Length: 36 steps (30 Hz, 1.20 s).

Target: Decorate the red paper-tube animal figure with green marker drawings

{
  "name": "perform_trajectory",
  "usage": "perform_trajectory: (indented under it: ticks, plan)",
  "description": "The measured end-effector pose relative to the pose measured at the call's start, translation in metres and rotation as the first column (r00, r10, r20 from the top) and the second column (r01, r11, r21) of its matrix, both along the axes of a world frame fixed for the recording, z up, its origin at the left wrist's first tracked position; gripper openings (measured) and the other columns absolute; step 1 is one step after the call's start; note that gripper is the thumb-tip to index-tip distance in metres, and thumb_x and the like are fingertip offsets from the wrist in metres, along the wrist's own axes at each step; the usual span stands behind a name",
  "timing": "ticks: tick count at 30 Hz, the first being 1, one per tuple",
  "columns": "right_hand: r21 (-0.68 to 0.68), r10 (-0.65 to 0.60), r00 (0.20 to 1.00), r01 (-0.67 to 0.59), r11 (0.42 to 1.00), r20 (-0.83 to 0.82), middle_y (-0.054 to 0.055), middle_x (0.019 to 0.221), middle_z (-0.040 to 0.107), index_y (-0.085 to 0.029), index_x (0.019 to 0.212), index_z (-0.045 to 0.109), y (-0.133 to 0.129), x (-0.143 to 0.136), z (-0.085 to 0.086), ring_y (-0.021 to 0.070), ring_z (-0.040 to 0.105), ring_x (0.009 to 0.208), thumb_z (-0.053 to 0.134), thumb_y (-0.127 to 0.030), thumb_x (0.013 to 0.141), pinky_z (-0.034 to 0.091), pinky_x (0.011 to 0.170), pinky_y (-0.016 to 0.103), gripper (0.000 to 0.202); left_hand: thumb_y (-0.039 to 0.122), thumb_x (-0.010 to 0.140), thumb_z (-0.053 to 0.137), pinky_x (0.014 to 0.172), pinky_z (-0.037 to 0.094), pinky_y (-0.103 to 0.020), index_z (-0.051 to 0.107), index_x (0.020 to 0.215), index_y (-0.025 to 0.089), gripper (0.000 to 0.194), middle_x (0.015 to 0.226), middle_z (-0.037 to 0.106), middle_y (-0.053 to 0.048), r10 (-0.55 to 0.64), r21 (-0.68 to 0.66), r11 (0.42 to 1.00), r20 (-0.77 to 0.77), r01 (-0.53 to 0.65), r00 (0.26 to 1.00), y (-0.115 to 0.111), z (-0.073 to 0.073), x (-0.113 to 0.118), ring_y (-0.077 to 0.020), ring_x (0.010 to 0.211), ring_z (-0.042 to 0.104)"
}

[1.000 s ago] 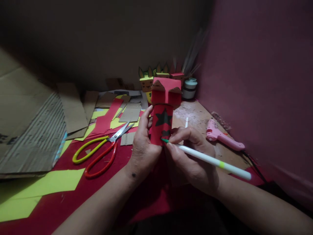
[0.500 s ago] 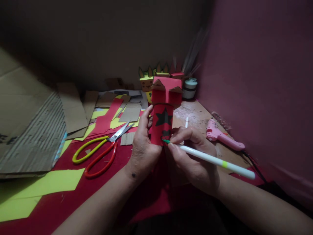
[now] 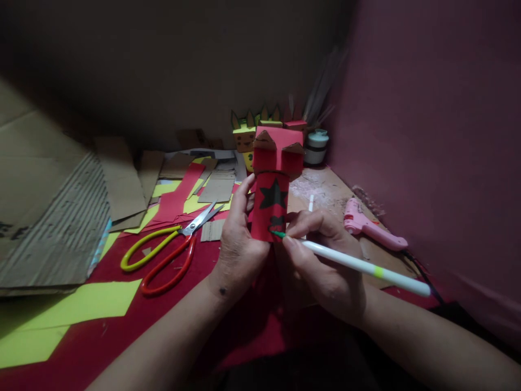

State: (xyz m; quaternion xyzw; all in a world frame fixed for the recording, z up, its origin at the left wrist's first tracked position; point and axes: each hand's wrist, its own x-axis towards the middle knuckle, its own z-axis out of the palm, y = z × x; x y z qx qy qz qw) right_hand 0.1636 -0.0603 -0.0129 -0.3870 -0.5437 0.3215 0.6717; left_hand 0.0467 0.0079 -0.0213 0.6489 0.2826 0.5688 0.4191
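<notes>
My left hand (image 3: 240, 233) is wrapped round a red paper figure (image 3: 260, 217), which has a tube body and a boxy head with cardboard ears. A dark star and smaller dark marks below it are on the tube's front. Between the thumb and fingers of my right hand (image 3: 325, 255) is a white felt-tip pen (image 3: 354, 262) with a green tip and a yellow-green band. Its tip touches, or nearly touches, the tube near the lower marks. Part of the left fingers is hidden behind the tube.
Scissors (image 3: 189, 229) with one yellow and one red handle lie at left, near cardboard pieces (image 3: 217, 190) and yellow paper (image 3: 85, 307). A pink glue gun (image 3: 370, 228) rests at right. Behind stand similar paper figures (image 3: 244, 139) and a lidded jar (image 3: 316, 146).
The pen and my right hand have shifted slightly to the right. My left hand still holds the figure in nearly the same place.
</notes>
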Motion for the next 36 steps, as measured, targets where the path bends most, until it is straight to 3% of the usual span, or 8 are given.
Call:
perform_trajectory:
  ticks: [4,8,13,36]
  plan:
    - [0.020,0.001,1.000,-0.001,1.000,-0.002,-0.008,0.063,0.049,-0.024,0.079,0.058,0.0001,0.0003,0.0001,0.0083,0.041,0.048,0.065,-0.014,0.084,0.034,0.044,0.023,0.014,0.018,0.071,0.090,0.094,0.066,-0.036,0.047,0.142,0.017,0.083,0.128,0.072,-0.014,-0.012,-0.014,1.000,0.006,0.012,1.000,0.0005,-0.0003,0.0002,-0.0293,0.116,0.073]
    - [0.047,-0.040,0.999,0.040,0.998,0.009,-0.005,0.067,0.056,-0.024,0.076,0.059,0.0013,0.0003,0.0010,0.0108,0.050,0.058,0.066,-0.013,0.082,0.037,0.048,0.023,0.014,0.019,0.069,0.091,0.093,0.067,-0.037,0.045,0.143,0.017,0.087,0.131,0.071,-0.014,-0.025,-0.032,0.999,0.013,0.026,1.000,0.0006,-0.0001,0.0000,-0.0303,0.117,0.073]
    - [0.060,-0.089,0.996,0.088,0.994,0.010,-0.005,0.066,0.057,-0.023,0.074,0.062,0.0024,0.0010,0.0021,0.0105,0.052,0.060,0.067,-0.012,0.080,0.043,0.054,0.024,0.014,0.021,0.069,0.092,0.088,0.068,-0.034,0.046,0.141,0.020,0.086,0.127,0.073,-0.013,-0.022,-0.018,1.000,-0.006,0.022,1.000,0.0003,0.0011,-0.0010,-0.0290,0.110,0.076]
    - [0.031,-0.089,0.996,0.089,0.996,0.000,-0.004,0.070,0.064,-0.024,0.076,0.062,0.0018,0.0020,0.0009,0.0091,0.049,0.052,0.068,-0.011,0.082,0.040,0.044,0.023,0.015,0.021,0.072,0.091,0.088,0.069,-0.038,0.048,0.141,0.023,0.081,0.127,0.073,-0.012,-0.016,-0.030,0.999,-0.002,0.016,1.000,-0.0009,0.0022,-0.0005,-0.0302,0.109,0.077]
